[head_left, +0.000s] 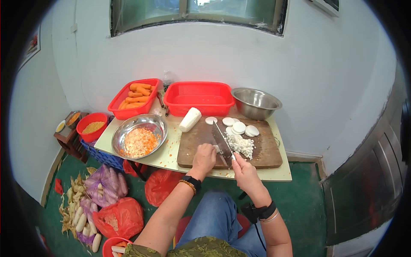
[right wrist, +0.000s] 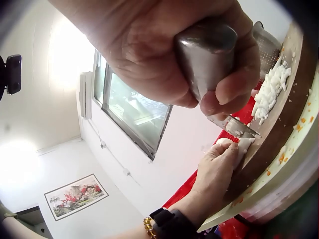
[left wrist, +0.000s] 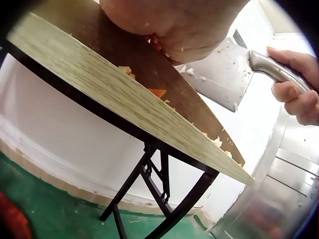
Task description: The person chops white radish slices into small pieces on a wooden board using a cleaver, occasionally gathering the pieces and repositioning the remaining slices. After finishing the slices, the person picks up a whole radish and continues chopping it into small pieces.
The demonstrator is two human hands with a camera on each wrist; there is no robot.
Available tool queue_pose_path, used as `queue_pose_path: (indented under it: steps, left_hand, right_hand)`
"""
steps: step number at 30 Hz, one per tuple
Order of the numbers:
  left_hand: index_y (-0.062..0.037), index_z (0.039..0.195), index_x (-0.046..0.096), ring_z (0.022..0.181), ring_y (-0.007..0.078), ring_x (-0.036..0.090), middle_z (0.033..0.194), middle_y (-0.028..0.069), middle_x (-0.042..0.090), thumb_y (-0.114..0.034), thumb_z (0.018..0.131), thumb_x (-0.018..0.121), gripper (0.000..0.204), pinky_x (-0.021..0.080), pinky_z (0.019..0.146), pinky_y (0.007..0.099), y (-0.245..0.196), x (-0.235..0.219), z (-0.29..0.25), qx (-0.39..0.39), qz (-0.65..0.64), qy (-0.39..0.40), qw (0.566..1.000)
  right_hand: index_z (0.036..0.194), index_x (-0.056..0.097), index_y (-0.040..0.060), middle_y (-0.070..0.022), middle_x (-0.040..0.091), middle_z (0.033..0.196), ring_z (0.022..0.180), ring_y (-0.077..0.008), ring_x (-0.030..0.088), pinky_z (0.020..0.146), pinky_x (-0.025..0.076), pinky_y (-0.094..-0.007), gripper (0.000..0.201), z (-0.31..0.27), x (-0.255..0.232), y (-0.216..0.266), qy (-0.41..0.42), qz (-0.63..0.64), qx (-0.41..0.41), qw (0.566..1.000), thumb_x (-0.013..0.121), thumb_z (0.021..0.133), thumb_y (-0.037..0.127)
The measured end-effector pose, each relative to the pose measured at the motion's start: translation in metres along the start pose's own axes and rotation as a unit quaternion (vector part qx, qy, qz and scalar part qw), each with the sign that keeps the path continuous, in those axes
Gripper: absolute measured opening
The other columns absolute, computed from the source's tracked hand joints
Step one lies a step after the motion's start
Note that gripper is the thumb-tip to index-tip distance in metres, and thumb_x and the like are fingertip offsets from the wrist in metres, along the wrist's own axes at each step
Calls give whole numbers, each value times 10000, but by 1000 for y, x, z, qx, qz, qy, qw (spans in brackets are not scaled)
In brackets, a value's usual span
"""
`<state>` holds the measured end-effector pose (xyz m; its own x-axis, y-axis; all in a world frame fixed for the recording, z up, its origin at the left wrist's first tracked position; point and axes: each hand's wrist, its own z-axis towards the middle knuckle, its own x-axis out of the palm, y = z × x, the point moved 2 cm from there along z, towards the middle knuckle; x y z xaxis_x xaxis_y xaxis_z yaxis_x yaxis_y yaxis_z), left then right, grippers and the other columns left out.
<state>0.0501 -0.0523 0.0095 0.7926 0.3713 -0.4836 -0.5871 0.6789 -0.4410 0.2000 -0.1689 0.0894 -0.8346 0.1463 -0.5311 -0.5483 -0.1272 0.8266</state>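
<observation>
My right hand (head_left: 247, 174) grips the metal handle of a cleaver (head_left: 220, 138), whose blade stands on edge over the wooden chopping board (head_left: 192, 145). Left of the blade, my left hand (head_left: 204, 159) holds a small stack of white radish pieces (right wrist: 243, 147) against the board with bent fingers. In the right wrist view the blade is right beside those fingertips. A heap of diced white radish (head_left: 244, 147) lies right of the blade. Round radish slices (head_left: 239, 127) lie behind it, and a thick peeled radish piece (head_left: 190, 119) rests at the board's back left.
A steel bowl of chopped orange and pale bits (head_left: 140, 141) stands left of the board. Behind are a red basket of carrots (head_left: 136, 96), another red basket (head_left: 199, 87) and a steel basin (head_left: 257, 103). Bags and corn husks (head_left: 77, 201) lie on the floor at left.
</observation>
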Motion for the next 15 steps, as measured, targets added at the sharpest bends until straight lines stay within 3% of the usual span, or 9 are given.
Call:
queue_pose_path:
  steps: [8, 11, 13, 15]
  left_hand:
    - [-39, 810, 561, 801, 344, 518, 817, 144, 552, -42, 821, 608, 49, 438, 748, 426, 0, 3, 2, 10, 7, -9, 1000]
    - [-31, 812, 557, 792, 345, 517, 814, 149, 551, -49, 833, 609, 59, 439, 733, 428, 0, 1, 0, 3, 8, -8, 1000]
    - [-29, 812, 554, 792, 344, 516, 815, 149, 550, -48, 833, 609, 61, 440, 732, 428, 0, 2, 1, -1, 12, -7, 1000]
    - [-30, 810, 554, 791, 344, 516, 816, 148, 549, -50, 833, 608, 62, 441, 733, 427, -1, 1, 3, -1, 12, -6, 1000]
  right_hand:
    - [1152, 543, -7, -322, 610, 862, 881, -498, 585, 728, 479, -503, 302, 23, 7, 2, 22, -39, -16, 999, 447, 1001, 235]
    - [1186, 550, -5, -324, 614, 878, 888, -498, 590, 737, 477, -512, 323, 27, 10, -4, 21, -22, -19, 999, 451, 998, 238]
    - [1298, 509, 10, -105, 517, 687, 586, -220, 492, 520, 432, -348, 382, 28, 7, -12, 26, -19, -18, 999, 447, 1010, 253]
    - [1341, 493, 19, -29, 479, 627, 491, -124, 457, 452, 414, -290, 411, 26, 9, -18, 13, -16, -33, 999, 452, 1014, 264]
